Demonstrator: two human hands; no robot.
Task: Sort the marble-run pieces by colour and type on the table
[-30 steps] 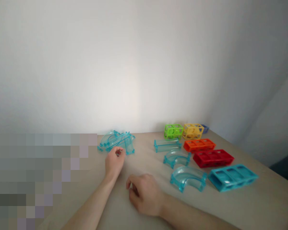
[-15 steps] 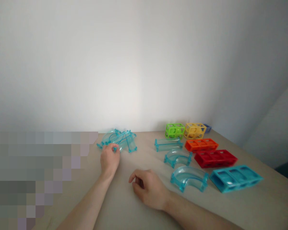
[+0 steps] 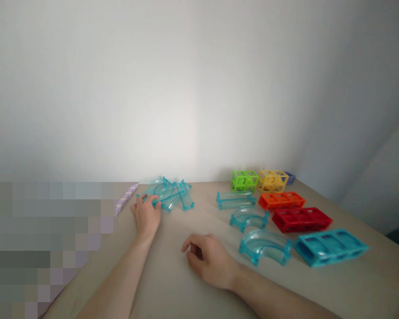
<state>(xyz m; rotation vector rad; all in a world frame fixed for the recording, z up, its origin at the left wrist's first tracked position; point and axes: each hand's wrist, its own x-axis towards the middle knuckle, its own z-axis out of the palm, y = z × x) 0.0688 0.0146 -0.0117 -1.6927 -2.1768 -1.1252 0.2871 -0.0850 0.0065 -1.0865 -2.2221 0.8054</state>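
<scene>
On the far left of the table lies a loose pile of clear blue plastic track pieces, straight and curved ones overlapping. My left hand reaches onto the near left edge of this pile, its fingers bent and spread apart. The fingertips touch or hover over a piece; I see none lifted. My right hand rests on the table, loosely curled, with a gap between thumb and forefinger and nothing visible inside. Right of it are two curved clear blue track pieces, a nearer one and a farther one, and a straight piece.
Along the right stand frame blocks: light blue, red, orange, yellow, green and, partly hidden, dark blue. A wall rises behind the table. The left side is pixelated.
My left hand has shifted slightly left and its fingers have spread from a closer curl. Pieces in the pile have changed position a little. My right hand keeps its pose.
</scene>
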